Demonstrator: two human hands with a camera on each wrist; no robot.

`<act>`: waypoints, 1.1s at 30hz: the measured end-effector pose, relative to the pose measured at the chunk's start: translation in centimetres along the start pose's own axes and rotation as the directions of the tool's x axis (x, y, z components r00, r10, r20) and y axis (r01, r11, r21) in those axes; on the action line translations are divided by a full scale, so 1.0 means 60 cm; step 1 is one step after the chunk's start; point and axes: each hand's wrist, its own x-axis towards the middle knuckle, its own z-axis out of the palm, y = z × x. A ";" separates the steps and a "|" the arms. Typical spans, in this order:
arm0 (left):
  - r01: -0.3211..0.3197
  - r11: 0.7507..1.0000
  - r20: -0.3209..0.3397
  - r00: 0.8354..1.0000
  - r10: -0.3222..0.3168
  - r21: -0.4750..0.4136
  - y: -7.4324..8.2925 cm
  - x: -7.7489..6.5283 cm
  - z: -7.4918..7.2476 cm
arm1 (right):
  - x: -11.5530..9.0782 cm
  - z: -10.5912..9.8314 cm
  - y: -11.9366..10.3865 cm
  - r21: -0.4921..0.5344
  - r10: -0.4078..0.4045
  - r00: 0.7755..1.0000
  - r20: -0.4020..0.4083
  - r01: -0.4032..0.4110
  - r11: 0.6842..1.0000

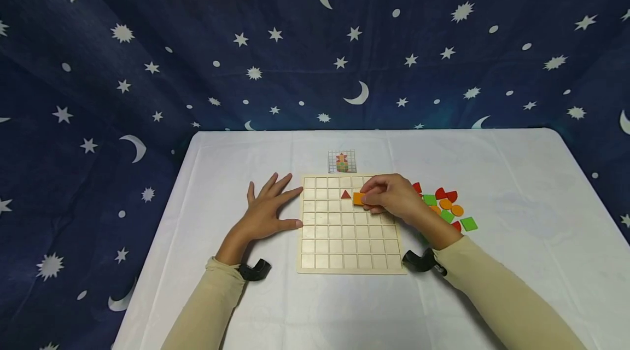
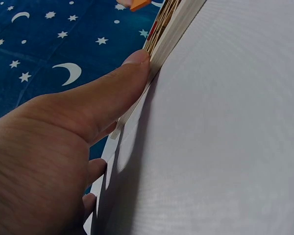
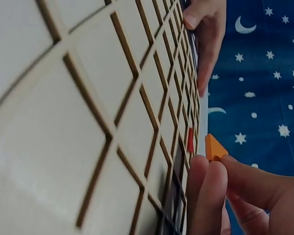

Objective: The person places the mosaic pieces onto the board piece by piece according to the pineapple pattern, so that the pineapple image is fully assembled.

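My right hand [image 1: 394, 194] pinches an orange tile [image 1: 358, 198] between thumb and fingertips, over the upper part of the wooden grid board [image 1: 351, 273]. In the right wrist view, the tile [image 3: 215, 148] pokes out beyond the fingertips, partly covered by them. Just left of it, a red triangle [image 1: 345, 194] lies in a cell of the board. My left hand [image 1: 266, 213] is spread flat at the board's left side, with thumb and index fingertip at its edge. The left wrist view shows the thumb [image 2: 108, 95] against the board's side.
Behind the board lies a small pattern card [image 1: 342, 161] with a coloured figure on a grid. Right of the board, partly behind my right forearm, is a loose pile of red, green and orange pieces [image 1: 445, 204]. All stand on a white-covered table [image 1: 521, 186] before a starry blue curtain.
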 end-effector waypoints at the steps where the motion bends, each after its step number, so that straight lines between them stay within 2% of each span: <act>1: 0.000 1.000 0.000 1.000 0.000 -0.001 0.000 0.000 0.000 | 0.001 0.004 0.000 0.013 0.004 1.000 0.009 -0.004 1.000; 8: -0.010 1.000 -0.010 1.000 0.010 0.006 -0.003 0.000 0.002 | 0.010 0.030 0.004 -0.079 -0.026 1.000 0.016 0.027 0.997; 14: -0.014 1.000 -0.009 1.000 0.014 0.005 -0.003 0.001 0.003 | 0.015 0.039 0.003 -0.151 -0.048 0.999 -0.009 0.046 0.988; 33: -0.006 1.000 -0.008 1.000 0.006 0.010 -0.004 0.001 0.003 | 0.020 0.042 0.005 -0.219 -0.069 0.997 -0.024 0.063 0.974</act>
